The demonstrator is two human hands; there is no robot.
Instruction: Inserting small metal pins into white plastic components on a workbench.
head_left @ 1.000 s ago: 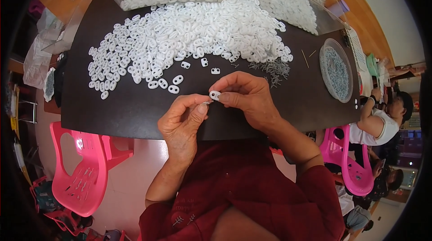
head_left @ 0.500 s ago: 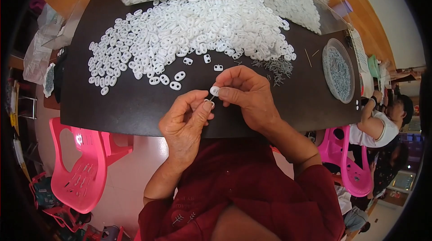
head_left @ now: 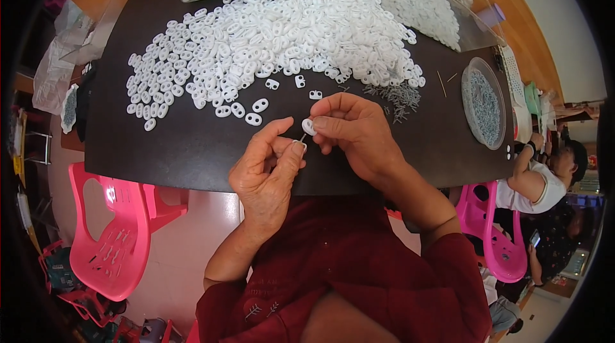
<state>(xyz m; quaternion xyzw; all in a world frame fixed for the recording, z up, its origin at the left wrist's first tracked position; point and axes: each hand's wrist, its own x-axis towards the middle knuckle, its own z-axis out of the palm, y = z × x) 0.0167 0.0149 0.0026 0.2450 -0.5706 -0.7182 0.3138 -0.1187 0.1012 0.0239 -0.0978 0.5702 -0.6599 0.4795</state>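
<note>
Right hand (head_left: pixel 355 134) pinches small white oval ring (head_left: pixel 309 126).

Two hands work at the frame's centre: the left hand (head_left: pixel 266 170) and the right hand (head_left: pixel 355 131). Between them are one white oval plastic piece (head_left: pixel 309 126) and one thin metal pin (head_left: pixel 302 138). One heap of white plastic pieces (head_left: pixel 275 29), too many to count, fills the upper middle of one dark table (head_left: pixel 166 150). One small pile of pins (head_left: pixel 397 94) lies right of centre. One round dish (head_left: pixel 485 102) sits at right. Two pink chairs: one chair lower left (head_left: pixel 109 234), one chair lower right (head_left: pixel 496 240). One other person (head_left: pixel 544 176) sits at the right edge.
</note>
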